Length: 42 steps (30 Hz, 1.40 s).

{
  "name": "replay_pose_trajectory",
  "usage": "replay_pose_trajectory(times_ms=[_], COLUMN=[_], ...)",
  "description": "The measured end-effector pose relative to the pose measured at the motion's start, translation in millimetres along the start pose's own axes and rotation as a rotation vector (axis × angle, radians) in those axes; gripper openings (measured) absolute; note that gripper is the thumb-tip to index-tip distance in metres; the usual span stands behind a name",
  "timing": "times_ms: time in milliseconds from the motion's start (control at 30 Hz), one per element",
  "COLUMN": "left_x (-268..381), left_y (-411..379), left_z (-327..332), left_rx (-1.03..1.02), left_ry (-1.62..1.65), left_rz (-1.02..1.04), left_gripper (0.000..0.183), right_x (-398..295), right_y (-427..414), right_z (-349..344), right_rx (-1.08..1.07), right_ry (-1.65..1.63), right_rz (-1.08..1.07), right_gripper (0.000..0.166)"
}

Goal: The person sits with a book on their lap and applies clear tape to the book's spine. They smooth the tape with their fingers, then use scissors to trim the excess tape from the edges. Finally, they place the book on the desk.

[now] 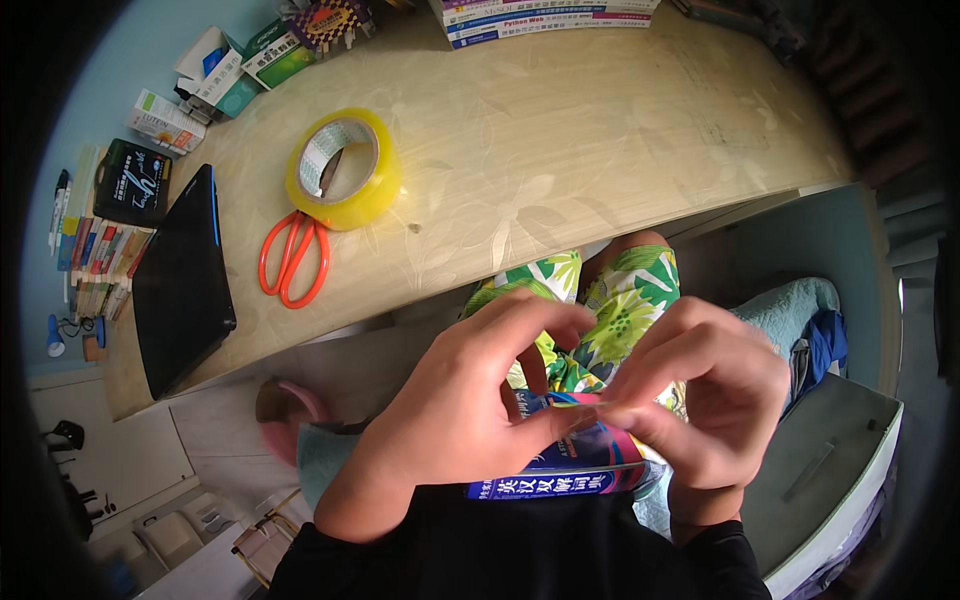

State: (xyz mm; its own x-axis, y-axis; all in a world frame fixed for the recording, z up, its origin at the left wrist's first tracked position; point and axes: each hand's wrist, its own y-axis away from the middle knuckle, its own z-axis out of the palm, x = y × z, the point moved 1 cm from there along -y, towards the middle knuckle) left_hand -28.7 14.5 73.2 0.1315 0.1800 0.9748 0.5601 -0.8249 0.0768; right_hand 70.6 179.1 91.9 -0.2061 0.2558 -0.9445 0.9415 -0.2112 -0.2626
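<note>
A thick blue dictionary (551, 484) with Chinese lettering on its spine lies in my lap, spine towards me. Over its cover, my left hand (465, 390) has its forefinger raised well apart from the thumb. That thumb's tip meets the fingertips of my right hand (705, 390), whose thumb and forefinger are pinched together. Between them shows a thin, see-through film (583, 421), partly hidden and blurred. On the desk (525, 150) ahead lies a large roll of clear yellowish tape (382, 172). Scissors (294, 259) with orange handles lie partly beneath it, blades hidden.
A black laptop (184, 292) stands at the desk's left. Along the wall are a black case (133, 182), small boxes (166, 121) and books (105, 255). More books (551, 22) are stacked at the far edge. Right of my lap is a grey open-topped box (832, 450).
</note>
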Motion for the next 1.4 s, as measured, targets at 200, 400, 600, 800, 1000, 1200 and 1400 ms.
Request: replay_pose_trajectory(times_ms=[200,400,600,800,1000,1200,1400], left_x=[-21,-44,-42,-33,-32,-25,-30], left_y=[25,54,50,53,71,88,98], left_z=[-3,13,8,7,6,5,2], left_rx=[-0.087,0.126,0.198,0.151,0.104,0.190,0.116], left_ry=[0.257,0.586,0.574,0.442,0.498,0.525,0.478], left_rz=[-0.113,-0.274,-0.222,-0.231,-0.379,-0.486,-0.569], left_gripper=[0.015,0.013,0.017,0.016,0.014,0.026,0.013], right_x=[18,39,38,41,44,55,66], right_y=[3,2,1,3,6,15,25], right_z=[3,15,22,24,33,44,55], right_rx=[0.146,0.192,0.131,0.119,0.061,0.020,-0.001], right_ry=[-0.373,-0.414,-0.471,-0.486,-0.544,-0.600,-0.576], right_rz=[0.254,0.372,0.324,0.325,0.386,0.409,0.430], right_gripper=[0.015,0.013,0.013,0.014,0.014,0.015,0.014])
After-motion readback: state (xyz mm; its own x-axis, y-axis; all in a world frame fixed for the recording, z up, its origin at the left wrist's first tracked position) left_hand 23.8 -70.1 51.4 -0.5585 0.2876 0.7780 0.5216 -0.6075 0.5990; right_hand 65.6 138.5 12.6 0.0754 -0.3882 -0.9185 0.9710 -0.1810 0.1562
